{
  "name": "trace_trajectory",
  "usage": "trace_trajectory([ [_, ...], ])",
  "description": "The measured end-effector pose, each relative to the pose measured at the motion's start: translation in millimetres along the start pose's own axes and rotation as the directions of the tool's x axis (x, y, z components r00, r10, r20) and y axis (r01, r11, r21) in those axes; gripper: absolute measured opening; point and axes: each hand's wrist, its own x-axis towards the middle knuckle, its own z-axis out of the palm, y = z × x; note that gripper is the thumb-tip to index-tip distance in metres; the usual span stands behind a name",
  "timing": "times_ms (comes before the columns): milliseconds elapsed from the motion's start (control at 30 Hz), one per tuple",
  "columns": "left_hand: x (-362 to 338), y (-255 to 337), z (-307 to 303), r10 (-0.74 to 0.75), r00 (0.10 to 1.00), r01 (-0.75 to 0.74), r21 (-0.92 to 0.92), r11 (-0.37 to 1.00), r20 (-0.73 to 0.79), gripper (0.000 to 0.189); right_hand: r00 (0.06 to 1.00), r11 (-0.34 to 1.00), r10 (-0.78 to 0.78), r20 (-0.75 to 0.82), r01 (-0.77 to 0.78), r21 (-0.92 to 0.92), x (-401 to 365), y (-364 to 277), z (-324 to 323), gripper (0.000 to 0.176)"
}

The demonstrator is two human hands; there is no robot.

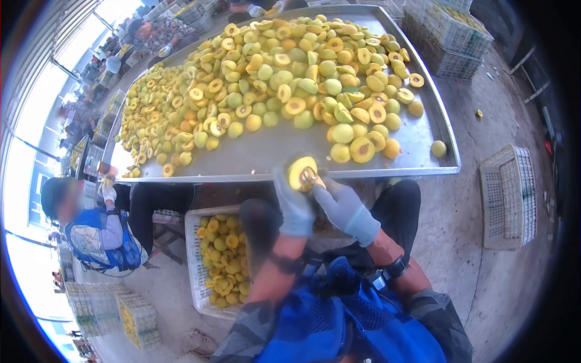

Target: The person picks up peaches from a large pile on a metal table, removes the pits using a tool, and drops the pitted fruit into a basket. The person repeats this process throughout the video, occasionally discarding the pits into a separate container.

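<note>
Just off the near rim of a metal table, my gloved left hand [295, 202] is closed around a yellow stone fruit half [301, 172], cut face up with a brown centre. My gloved right hand [346, 209] is closed too, its fingertips pinched at that centre. Something small and light-coloured shows between the right fingers, but I cannot make out what it is. Beyond my hands, a large heap of yellow-green fruit halves [266, 78] covers much of the metal table [272, 157].
A white crate [196, 272] of fruit halves stands on the floor left of my legs. Another crate [509, 199] is on the floor at right. Stacked crates [448, 36] stand at the back right. A seated co-worker [103, 233] is at the left; other people sit farther back.
</note>
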Motion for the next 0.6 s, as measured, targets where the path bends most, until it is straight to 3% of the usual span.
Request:
trace_trajectory([
  [67,3.4,-5.7,-7.3,0.021,0.998,-0.016,-0.095,0.995,0.059,0.028,0.999,0.998,-0.051,-0.019,0.051,-0.029,-0.5,-2.3,0.3,0.038],
  [167,-3.0,-3.9,1.4,0.214,0.974,-0.227,0.261,0.938,0.077,0.026,0.993,0.987,-0.107,-0.053,0.100,-0.125,-1.5,-2.0,2.9,0.040],
  [300,-7.3,9.5,2.4,0.165,0.984,-0.175,0.280,0.944,0.058,0.031,0.995,0.984,-0.086,-0.048,0.077,-0.158,0.4,-2.5,7.7,0.043],
  [433,-4.8,12.8,-2.3,0.148,0.987,-0.158,0.201,0.967,0.067,0.028,1.000,1.000,-0.014,0.019,0.014,-0.014,-3.7,-15.2,4.6,0.045],
  [567,0.3,17.9,3.4,-0.016,0.997,0.020,0.056,0.998,-0.081,0.025,0.996,0.997,0.035,0.080,-0.041,0.072,-5.5,-13.1,6.3,0.047],
  [600,-0.4,19.6,3.2,-0.035,0.998,0.038,0.051,0.998,-0.052,0.027,0.996,0.993,0.037,0.084,-0.046,0.105,-6.2,-11.9,7.0,0.047],
])
